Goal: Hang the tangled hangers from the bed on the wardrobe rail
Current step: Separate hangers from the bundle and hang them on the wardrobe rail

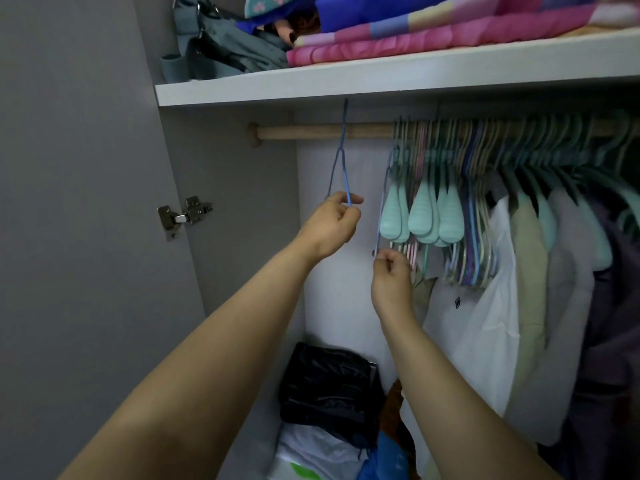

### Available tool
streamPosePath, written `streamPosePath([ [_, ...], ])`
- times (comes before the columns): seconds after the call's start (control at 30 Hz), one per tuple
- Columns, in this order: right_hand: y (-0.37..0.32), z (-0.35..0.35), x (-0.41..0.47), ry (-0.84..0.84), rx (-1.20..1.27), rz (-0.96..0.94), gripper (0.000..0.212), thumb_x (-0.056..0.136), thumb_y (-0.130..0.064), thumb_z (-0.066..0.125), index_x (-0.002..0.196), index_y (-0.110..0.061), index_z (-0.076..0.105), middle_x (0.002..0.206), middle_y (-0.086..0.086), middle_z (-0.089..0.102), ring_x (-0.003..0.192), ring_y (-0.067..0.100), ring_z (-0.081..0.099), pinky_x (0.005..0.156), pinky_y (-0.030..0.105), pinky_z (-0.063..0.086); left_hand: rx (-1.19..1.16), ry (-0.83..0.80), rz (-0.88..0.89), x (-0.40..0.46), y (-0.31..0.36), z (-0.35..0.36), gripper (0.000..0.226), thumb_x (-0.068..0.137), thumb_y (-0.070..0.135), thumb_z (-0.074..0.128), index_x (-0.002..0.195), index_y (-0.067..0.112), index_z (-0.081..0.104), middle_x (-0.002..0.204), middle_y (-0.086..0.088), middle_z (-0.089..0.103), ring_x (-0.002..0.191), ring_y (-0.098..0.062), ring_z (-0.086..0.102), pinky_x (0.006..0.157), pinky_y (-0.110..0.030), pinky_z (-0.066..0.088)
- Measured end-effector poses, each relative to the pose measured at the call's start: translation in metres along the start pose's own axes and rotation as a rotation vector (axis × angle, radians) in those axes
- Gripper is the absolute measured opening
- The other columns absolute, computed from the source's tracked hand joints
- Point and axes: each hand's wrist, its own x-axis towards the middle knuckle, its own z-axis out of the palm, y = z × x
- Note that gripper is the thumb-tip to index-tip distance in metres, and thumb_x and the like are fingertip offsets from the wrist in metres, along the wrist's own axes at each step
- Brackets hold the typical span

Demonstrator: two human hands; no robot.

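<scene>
A thin blue hanger stands edge-on in front of the wooden wardrobe rail, its hook reaching up past the rail to the shelf edge. My left hand grips its lower end. A second blue hanger hangs at the left end of the row of hangers on the rail, and my right hand pinches its bottom. Several empty mint, pink and purple hangers crowd the rail to the right.
The white shelf above carries folded pink and blue bedding and a grey bag. Shirts hang at right. Black and white bags lie on the wardrobe floor. The grey door with a hinge stands open at left.
</scene>
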Motion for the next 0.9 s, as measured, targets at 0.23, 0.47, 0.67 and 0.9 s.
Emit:
streamPosePath([
  [0.23,0.011,-0.026,0.006,-0.026,-0.071,-0.019,0.016,0.099,-0.018,0.041,0.100,-0.012,0.056,0.099,0.010,0.056,0.070,0.010,0.049,0.052,0.008,0.034,-0.216,-0.029,-0.008,-0.004,-0.010,0.018,0.049,0.089,0.019,0.030,0.049,0.022,0.059,0.086,-0.023,0.071,0.098,-0.018,0.068,0.095,-0.046,0.050],
  [0.47,0.011,-0.027,0.004,-0.096,0.014,-0.007,0.012,0.100,-0.016,0.041,0.098,-0.017,0.053,0.087,-0.009,0.053,0.076,0.003,0.050,0.076,0.027,0.041,-0.213,-0.040,-0.038,0.003,-0.002,0.033,0.047,0.088,0.028,0.028,0.049,0.016,0.052,0.080,-0.014,0.074,0.098,-0.022,0.069,0.087,-0.042,0.053],
  [0.67,0.009,-0.029,0.003,-0.126,0.025,-0.009,0.011,0.099,-0.018,0.043,0.101,-0.018,0.054,0.090,-0.012,0.054,0.082,0.005,0.052,0.084,0.033,0.047,-0.163,0.225,-0.041,-0.001,-0.012,0.036,0.036,0.103,0.026,0.029,0.093,0.019,0.063,0.126,-0.010,0.056,0.108,-0.018,0.058,0.084,-0.032,0.047],
  [0.9,0.006,-0.033,0.000,-0.154,0.008,0.003,0.018,0.098,-0.019,0.043,0.092,-0.030,0.057,0.105,-0.005,0.061,0.094,0.011,0.058,0.088,0.038,0.050,0.062,0.230,-0.207,-0.003,-0.007,0.057,0.026,0.105,0.026,0.025,0.105,0.008,0.044,0.102,-0.004,0.060,0.089,-0.026,0.058,0.072,-0.034,0.043],
])
